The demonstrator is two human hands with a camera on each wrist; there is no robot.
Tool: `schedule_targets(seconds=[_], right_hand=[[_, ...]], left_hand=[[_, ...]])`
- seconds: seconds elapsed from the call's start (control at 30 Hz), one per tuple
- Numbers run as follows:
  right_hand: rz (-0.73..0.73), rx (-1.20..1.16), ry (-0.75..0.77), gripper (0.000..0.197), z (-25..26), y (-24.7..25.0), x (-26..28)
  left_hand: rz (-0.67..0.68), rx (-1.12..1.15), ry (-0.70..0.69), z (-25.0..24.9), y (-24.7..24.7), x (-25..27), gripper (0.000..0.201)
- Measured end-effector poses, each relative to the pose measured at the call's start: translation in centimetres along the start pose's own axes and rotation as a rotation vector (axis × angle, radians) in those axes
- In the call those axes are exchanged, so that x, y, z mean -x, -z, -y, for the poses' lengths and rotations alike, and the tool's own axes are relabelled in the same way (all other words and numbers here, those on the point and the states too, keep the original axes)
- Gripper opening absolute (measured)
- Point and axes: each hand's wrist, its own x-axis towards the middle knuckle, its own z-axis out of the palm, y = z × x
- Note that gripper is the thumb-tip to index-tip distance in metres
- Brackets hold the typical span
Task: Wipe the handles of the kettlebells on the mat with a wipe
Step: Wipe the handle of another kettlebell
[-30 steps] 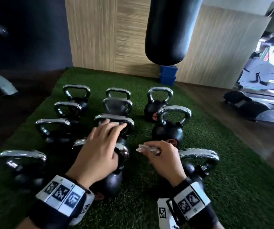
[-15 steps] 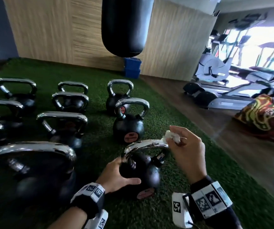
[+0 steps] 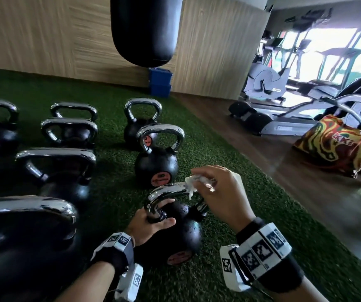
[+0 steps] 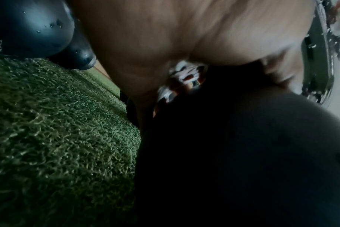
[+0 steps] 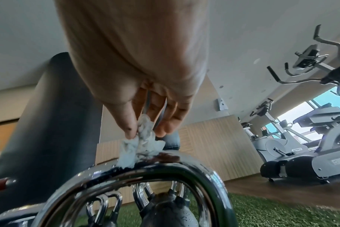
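Observation:
The nearest black kettlebell (image 3: 181, 227) stands on the green mat (image 3: 229, 269) in front of me, with water drops on it. My left hand (image 3: 160, 214) grips the left foot of its chrome handle (image 3: 166, 190), fingers through the loop and thumb on the body. My right hand (image 3: 203, 182) pinches a crumpled white wipe (image 3: 191, 182) and holds it against the top right of that handle. In the right wrist view, thumb and fingers pinch the wipe (image 5: 140, 147) onto the wet handle (image 5: 165, 167). The left wrist view is blurred, showing palm, dark kettlebell body (image 4: 243, 153) and mat (image 4: 58, 138).
Several other chrome-handled kettlebells (image 3: 156, 164) stand in rows to the left and behind. A black punching bag (image 3: 147, 29) hangs over the mat's far end, with a blue box (image 3: 160, 81) below. On the wooden floor at right lie a colourful bag (image 3: 334, 144) and exercise machines (image 3: 284, 118).
My left hand left a middle kettlebell and took hold of the right front one. My right hand brought the wipe onto its handle. My head turned to the right.

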Motion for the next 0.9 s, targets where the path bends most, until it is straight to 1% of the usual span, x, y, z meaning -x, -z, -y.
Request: schedule_targets(seconds=[0.07, 0.13, 0.23, 0.4, 0.47, 0.53, 0.6, 0.67, 0.77, 0.9], right_hand=[[-0.006, 0.019, 0.043, 0.023, 0.4, -0.6, -0.2], [0.036, 0.05, 0.096, 0.021, 0.6, -1.3, -0.2], [0.091, 0.114, 0.117, 0.019, 0.2, -1.2, -0.1], [0.01, 0.119, 0.04, 0.017, -1.4, -0.2, -0.1], [-0.01, 0.104, 0.068, 0.018, -1.8, -0.5, 0.2], [-0.064, 0.091, 0.083, 0.02, -2.2, -1.0, 0.7], [-0.134, 0.075, 0.018, 0.021, -3.0, -1.3, 1.1], [-0.172, 0.052, -0.11, 0.02, -4.2, -1.2, 1.5], [-0.166, -0.015, -0.278, 0.018, -5.7, -0.8, 2.0], [-0.166, -0.114, -0.38, 0.017, -6.6, -0.9, 2.3]], left_hand=[[0.021, 0.043, 0.008, 0.2, -0.1, 0.0, 0.058], [0.018, 0.084, 0.019, 0.3, -0.3, 0.2, 0.056], [0.019, 0.124, 0.036, 0.4, -0.5, 0.4, 0.053], [0.036, 0.143, 0.069, 0.6, -0.5, 0.2, 0.061], [0.031, 0.132, 0.073, 0.9, -0.5, 0.1, 0.061], [0.022, 0.133, 0.083, 1.0, -0.5, 0.1, 0.061], [0.012, 0.115, 0.091, 1.0, -0.5, 0.1, 0.061], [0.008, 0.114, 0.099, 0.9, -0.5, 0.2, 0.061], [-0.015, 0.105, 0.111, 0.4, -0.7, 0.5, 0.059], [-0.072, 0.054, 0.134, -0.4, -0.9, 1.1, 0.055]])
